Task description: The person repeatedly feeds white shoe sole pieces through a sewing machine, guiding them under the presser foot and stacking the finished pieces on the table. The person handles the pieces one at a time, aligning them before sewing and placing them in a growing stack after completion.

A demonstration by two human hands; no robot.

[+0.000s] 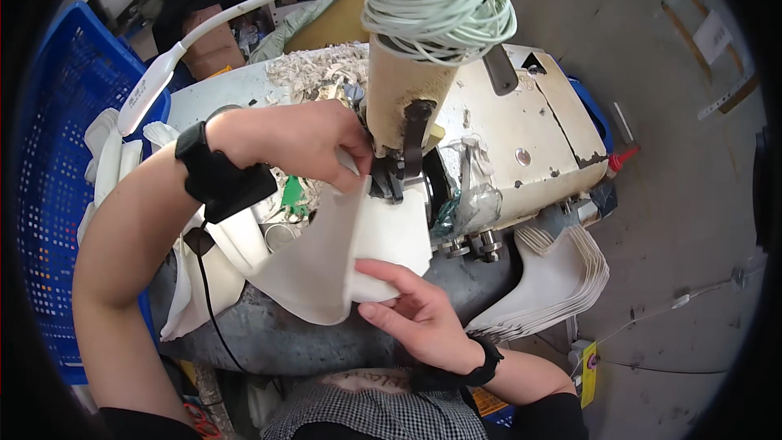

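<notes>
Pinching white piece (314, 265) beside machine (529, 138) head, left hand (297, 140) is holding top; right hand (419, 322) is gripping lower edge. Piece seemingly midway; nested stack (554, 277) is lying right, apparently unworked.

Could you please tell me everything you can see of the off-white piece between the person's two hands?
The off-white piece looks like thin, smooth, bendable sheet material. It is curved, its broad face slanting down to a rounded lower end. The left hand has its narrower upper end in its grip beside the machine; the right hand touches its right edge with its fingertips. Its far side is hidden.
</notes>
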